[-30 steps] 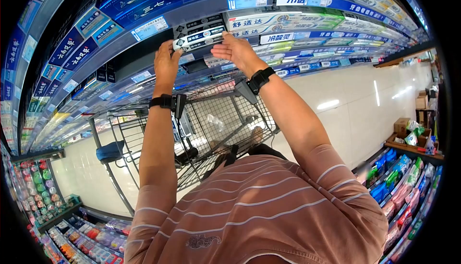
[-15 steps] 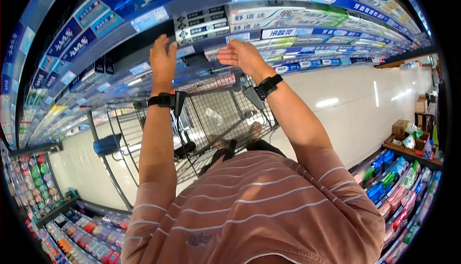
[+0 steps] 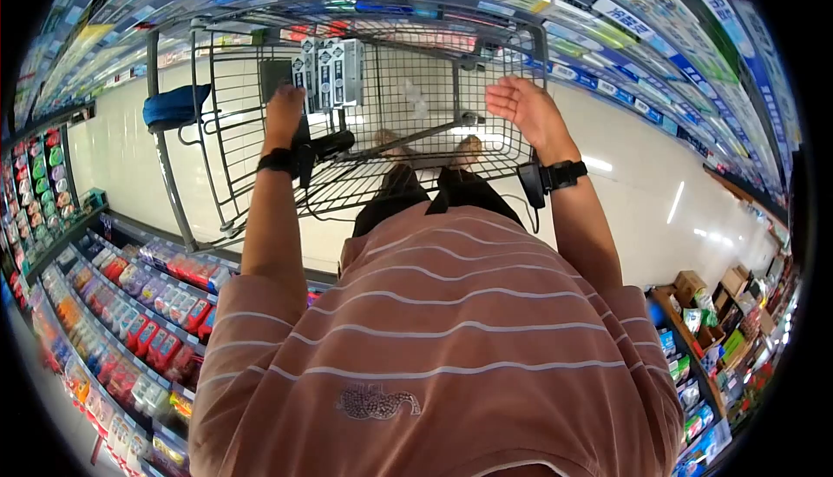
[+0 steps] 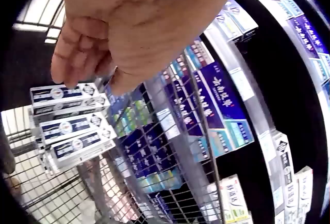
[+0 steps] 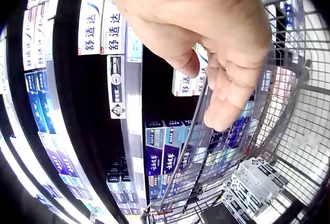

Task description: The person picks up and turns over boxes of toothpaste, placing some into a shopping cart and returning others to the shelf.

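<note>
White-and-dark toothpaste boxes (image 3: 328,73) stand grouped in a wire shopping cart (image 3: 408,39). My left hand (image 3: 285,117) is over the cart at the left side of these boxes. Its fingers (image 4: 75,61) hang loosely bent, close above the toothpaste boxes (image 4: 77,144) in the left wrist view, with nothing seen in them. Over the cart's right end is my right hand (image 3: 525,112), its fingers relaxed and its thumb apart. No item shows in that hand (image 5: 221,53) in the right wrist view, where the boxes (image 5: 252,188) lie low and to the right.
Shelves of toothpaste (image 3: 599,8) run along the cart's far side. A dark blue bag (image 3: 176,107) hangs at the cart's left end. Behind on the left are shelves with colourful packs (image 3: 156,338); cartons and bags (image 3: 703,303) stand at the right.
A toothpaste box between my hands at the shelf was let go on the stack there. Both hands have since come back over the cart and apart, and the head view has tilted down.
</note>
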Available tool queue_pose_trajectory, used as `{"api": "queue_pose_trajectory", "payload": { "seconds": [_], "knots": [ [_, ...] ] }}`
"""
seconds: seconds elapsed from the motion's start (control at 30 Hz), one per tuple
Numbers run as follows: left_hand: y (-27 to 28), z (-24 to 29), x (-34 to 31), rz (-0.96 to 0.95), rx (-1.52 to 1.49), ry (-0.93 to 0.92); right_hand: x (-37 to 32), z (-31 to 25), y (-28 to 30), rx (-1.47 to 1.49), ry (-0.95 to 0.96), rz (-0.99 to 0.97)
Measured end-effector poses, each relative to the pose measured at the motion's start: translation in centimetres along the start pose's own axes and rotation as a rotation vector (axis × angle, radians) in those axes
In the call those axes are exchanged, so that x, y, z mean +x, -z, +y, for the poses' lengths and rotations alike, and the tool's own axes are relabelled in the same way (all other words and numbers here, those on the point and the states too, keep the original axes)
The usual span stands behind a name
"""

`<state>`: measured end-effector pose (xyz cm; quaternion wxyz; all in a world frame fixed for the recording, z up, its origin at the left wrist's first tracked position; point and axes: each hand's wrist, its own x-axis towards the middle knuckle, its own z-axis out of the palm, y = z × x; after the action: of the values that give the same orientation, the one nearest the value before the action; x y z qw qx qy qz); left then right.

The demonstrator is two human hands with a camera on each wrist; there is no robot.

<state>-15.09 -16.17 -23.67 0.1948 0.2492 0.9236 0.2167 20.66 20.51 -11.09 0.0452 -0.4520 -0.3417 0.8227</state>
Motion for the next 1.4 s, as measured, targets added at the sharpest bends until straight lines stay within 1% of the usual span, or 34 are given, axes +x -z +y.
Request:
{"api": "queue_pose_trajectory", "payload": {
  "seconds": [0.03,0.1,0.17,0.2,0.33,0.43,0.47,0.57,0.77,0.97,1.07,1.17,1.2,1.23,1.3,1.37,1.4],
  "knots": [
    [-0.7,-0.2,-0.9,-0.012,0.076,0.057,-0.1,0.5,-0.6,-0.018,-0.02,-0.004],
    [-2.4,-0.8,-1.4,-0.04,0.151,0.113,0.0,1.3,-1.8,-0.055,-0.054,-0.009],
    [-4.8,-2.4,-1.4,0.066,0.159,0.114,0.4,2.3,-2.4,-0.045,-0.084,-0.046],
    [-4.5,-0.7,-1.3,0.034,0.149,0.26,0.1,2.3,-3.4,-0.07,-0.086,-0.051],
    [-5.1,0.3,-0.2,-0.02,0.169,0.398,-0.3,2.9,-5.2,-0.114,-0.102,-0.053],
    [-5.8,-0.6,0.8,-0.027,0.163,0.416,-0.4,3.1,-5.4,-0.123,-0.104,-0.059],
    [-6.2,-0.9,1.0,-0.03,0.132,0.487,-0.4,3.4,-5.2,-0.121,-0.105,-0.06],
    [-7.2,-2.8,1.5,-0.092,0.152,0.489,-0.7,3.7,-4.9,-0.113,-0.109,-0.047],
    [-7.7,-2.5,1.6,-0.13,0.203,0.571,-1.1,4.4,-5.1,-0.1,-0.12,-0.025],
    [-7.4,-2.0,1.6,-0.22,0.321,0.566,-1.1,5.3,-5.6,-0.125,-0.138,-0.002],
    [-7.6,-2.8,1.5,-0.144,0.287,0.517,-1.1,5.4,-5.9,-0.114,-0.144,-0.016],
    [-4.7,-1.4,1.3,-0.345,-0.365,0.629,-1.2,5.3,-6.1,-0.097,-0.122,-0.068],
    [-4.3,-0.6,0.7,-0.289,-0.59,0.667,-1.1,5.2,-6.2,-0.089,-0.122,-0.081],
    [-2.8,0.7,-0.2,-0.323,-0.824,0.66,-1.0,5.1,-6.4,-0.081,-0.121,-0.093],
    [-0.9,3.8,-1.9,-0.307,-0.99,0.717,-1.0,4.6,-7.0,-0.085,-0.107,-0.119],
    [-0.7,4.3,-3.0,-0.413,-1.164,0.649,-1.0,4.0,-7.9,-0.111,-0.082,-0.144],
    [0.8,6.9,-4.5,-0.391,-1.236,0.605,-0.8,3.7,-8.3,-0.144,-0.08,-0.145]
  ]
}}
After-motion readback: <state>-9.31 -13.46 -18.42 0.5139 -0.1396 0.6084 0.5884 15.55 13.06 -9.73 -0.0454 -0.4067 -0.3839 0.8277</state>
